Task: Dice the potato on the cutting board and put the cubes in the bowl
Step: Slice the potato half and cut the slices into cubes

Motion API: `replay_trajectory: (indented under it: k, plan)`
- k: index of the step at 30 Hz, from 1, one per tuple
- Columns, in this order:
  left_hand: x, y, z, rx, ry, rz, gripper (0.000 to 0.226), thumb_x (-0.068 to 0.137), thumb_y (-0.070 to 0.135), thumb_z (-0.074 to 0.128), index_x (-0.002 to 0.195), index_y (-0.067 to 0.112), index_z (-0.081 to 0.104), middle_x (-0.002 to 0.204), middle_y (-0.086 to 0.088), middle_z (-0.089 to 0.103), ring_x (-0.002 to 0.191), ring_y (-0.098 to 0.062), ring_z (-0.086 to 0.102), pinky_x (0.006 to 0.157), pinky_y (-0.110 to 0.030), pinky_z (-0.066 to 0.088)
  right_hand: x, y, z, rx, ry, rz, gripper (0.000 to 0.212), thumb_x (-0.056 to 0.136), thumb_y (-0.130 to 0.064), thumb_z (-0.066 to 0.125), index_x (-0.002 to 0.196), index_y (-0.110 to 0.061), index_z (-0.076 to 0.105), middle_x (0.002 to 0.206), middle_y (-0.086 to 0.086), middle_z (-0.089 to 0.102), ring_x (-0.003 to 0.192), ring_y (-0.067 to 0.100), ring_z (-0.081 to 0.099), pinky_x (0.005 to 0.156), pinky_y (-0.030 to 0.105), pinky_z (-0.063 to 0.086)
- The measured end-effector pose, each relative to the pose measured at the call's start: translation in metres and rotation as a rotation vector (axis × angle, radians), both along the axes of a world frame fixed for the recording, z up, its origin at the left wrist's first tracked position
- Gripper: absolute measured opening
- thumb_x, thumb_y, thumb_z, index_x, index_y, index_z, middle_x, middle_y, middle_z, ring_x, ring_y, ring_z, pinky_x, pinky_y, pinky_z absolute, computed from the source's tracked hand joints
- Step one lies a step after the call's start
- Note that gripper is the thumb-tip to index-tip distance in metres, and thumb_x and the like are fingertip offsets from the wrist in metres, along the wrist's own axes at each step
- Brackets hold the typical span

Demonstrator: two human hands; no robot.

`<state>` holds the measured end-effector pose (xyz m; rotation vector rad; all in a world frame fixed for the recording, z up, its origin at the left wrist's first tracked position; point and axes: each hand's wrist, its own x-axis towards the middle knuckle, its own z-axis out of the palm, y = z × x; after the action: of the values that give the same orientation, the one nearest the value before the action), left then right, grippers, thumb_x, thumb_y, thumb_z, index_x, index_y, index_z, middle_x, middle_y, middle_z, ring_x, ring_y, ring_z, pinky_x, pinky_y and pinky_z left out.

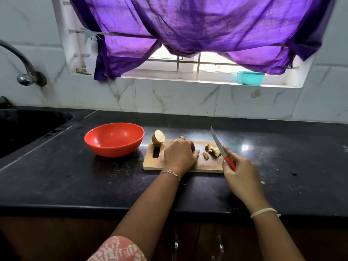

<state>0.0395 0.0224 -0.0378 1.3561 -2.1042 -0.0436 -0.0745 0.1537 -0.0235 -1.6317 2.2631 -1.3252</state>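
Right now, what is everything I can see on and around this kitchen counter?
counter: one, black, along the tiled wall.
cutting board: one, wooden, counter middle.
bowl: one, red, on the counter, left of the cutting board.
potato half: one, pale cut face, board's far left corner.
cut potato pieces: small pile plus one loose, yellowish, board's right part.
knife: one, red handle, blade tip raised over the board.
sink: one, black, far left.
tap: one, metal, above the sink.
curtain: one, purple, over the window.
container: one, teal, on the window sill.
left hand: one, on the board, fingers curled over a potato piece.
right hand: one, grips the knife handle.
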Motion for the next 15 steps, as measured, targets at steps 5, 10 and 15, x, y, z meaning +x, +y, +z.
replay_trajectory:
  k: [5, 10, 15]
  plan:
    - [0.002, -0.002, 0.0, -0.094, -0.092, 0.153, 0.022, 0.085, 0.043, 0.059, 0.096, 0.027, 0.07, 0.099, 0.004, 0.062, 0.096, -0.019, 0.058, 0.09, -0.04, 0.039, -0.003, -0.004, -0.011, -0.006, -0.042, -0.005, 0.046, 0.095, -0.011, 0.056, 0.137, -0.026, 0.051, 0.054, -0.005, 0.053, 0.039, 0.006, 0.033, 0.036, 0.012, 0.03]
    - [0.011, -0.002, 0.004, -0.095, -0.078, 0.219, 0.019, 0.084, 0.03, 0.057, 0.1, 0.028, 0.066, 0.106, 0.003, 0.062, 0.103, -0.02, 0.053, 0.088, -0.044, 0.031, -0.008, -0.003, -0.014, -0.003, -0.073, -0.023, 0.045, 0.095, -0.011, 0.056, 0.138, -0.026, 0.05, 0.07, -0.002, 0.062, 0.046, 0.008, 0.04, 0.04, 0.012, 0.034]
    - [-0.005, 0.01, 0.004, -0.03, -0.012, -0.006, 0.03, 0.084, 0.055, 0.057, 0.097, 0.032, 0.071, 0.116, 0.006, 0.057, 0.114, -0.017, 0.048, 0.089, -0.042, 0.022, -0.008, -0.003, -0.015, 0.005, -0.042, -0.05, 0.044, 0.095, -0.013, 0.055, 0.136, -0.028, 0.052, 0.067, -0.002, 0.063, 0.047, 0.008, 0.043, 0.042, 0.012, 0.035]
